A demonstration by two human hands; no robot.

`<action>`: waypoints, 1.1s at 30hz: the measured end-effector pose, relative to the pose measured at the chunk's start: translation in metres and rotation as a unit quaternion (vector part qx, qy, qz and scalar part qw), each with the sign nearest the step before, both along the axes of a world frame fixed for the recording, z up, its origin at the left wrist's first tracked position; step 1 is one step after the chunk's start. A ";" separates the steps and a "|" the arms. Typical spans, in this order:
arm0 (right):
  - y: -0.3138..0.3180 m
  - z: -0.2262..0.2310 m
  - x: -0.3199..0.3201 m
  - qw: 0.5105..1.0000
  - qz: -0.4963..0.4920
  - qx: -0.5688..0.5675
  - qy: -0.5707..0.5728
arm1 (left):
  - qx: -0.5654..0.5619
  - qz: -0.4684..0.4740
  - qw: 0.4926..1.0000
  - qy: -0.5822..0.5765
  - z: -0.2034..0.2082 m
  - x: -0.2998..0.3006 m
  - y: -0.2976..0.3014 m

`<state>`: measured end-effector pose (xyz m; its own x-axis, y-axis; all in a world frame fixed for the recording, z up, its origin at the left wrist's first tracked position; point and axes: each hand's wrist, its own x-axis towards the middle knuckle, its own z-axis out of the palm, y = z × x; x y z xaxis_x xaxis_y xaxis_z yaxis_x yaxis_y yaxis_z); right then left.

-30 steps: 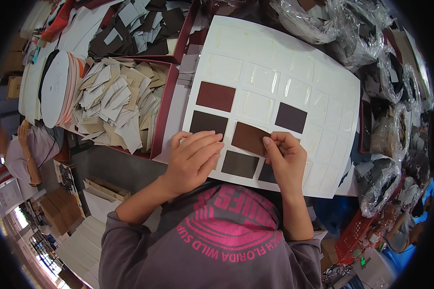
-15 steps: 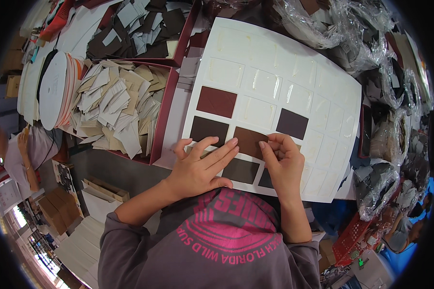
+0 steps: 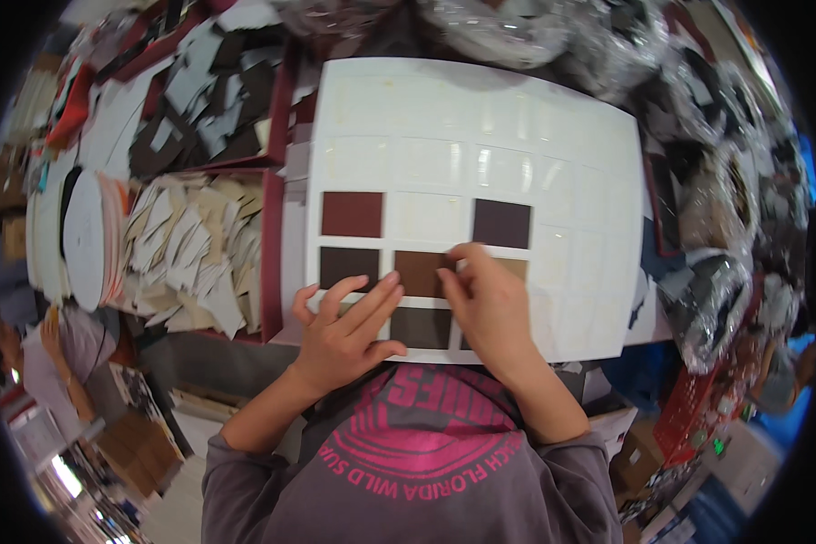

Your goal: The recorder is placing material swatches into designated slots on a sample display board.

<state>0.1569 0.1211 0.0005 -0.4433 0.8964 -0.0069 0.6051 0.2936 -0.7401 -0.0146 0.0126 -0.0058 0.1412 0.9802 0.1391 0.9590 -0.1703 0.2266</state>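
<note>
So I'm standing right by this one; the brown swatch (image 3: 417, 274) is sitting in its slot on the white card (image 3: 598, 308), near the person's edge, and looks close to flat; the left hand (image 3: 340, 340) is spread out with nothing in its grip, fingertips down by the swatch's left edge; the right hand (image 3: 488, 304) has thumb and forefinger nearly together at its right edge, though I can't tell if they're pinching it. Also in place: a dark red swatch (image 3: 354, 214), a dark purple swatch (image 3: 502, 224), a near-black swatch (image 3: 346, 265) and an olive-grey swatch (image 3: 421, 327); a few more are half hidden by the hands. I'd call it well under half done; the top two rows, the slot between red and purple, and the right-hand columns are all blank.
</note>
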 end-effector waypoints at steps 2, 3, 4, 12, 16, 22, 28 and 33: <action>-0.004 -0.002 -0.001 0.994 0.003 0.106 -0.015 | -0.009 -0.007 1.000 -0.001 0.001 -0.002 0.000; -0.004 -0.002 0.002 0.994 0.019 0.100 -0.034 | -0.026 -0.010 1.000 -0.009 0.003 -0.004 -0.001; -0.004 0.000 0.008 0.994 0.037 0.093 -0.033 | -0.025 -0.011 1.000 -0.012 0.003 -0.005 -0.001; 0.068 0.010 0.143 0.955 -0.226 0.181 -0.071 | -0.044 -0.005 0.999 0.006 0.003 0.017 -0.033; 0.104 -0.018 0.226 0.952 -0.251 0.117 -0.133 | 0.007 -0.001 1.000 -0.029 0.007 0.032 -0.036; 0.123 -0.032 0.221 0.943 -0.271 0.095 -0.170 | -0.034 -0.079 0.995 -0.059 0.015 0.032 -0.018; 0.113 -0.021 0.222 0.935 -0.295 0.116 -0.162 | -0.080 -0.058 0.993 -0.065 0.014 0.035 -0.009; 0.106 -0.005 0.239 0.888 -0.301 0.236 -0.255 | -0.075 -0.065 0.994 -0.054 0.016 0.031 -0.006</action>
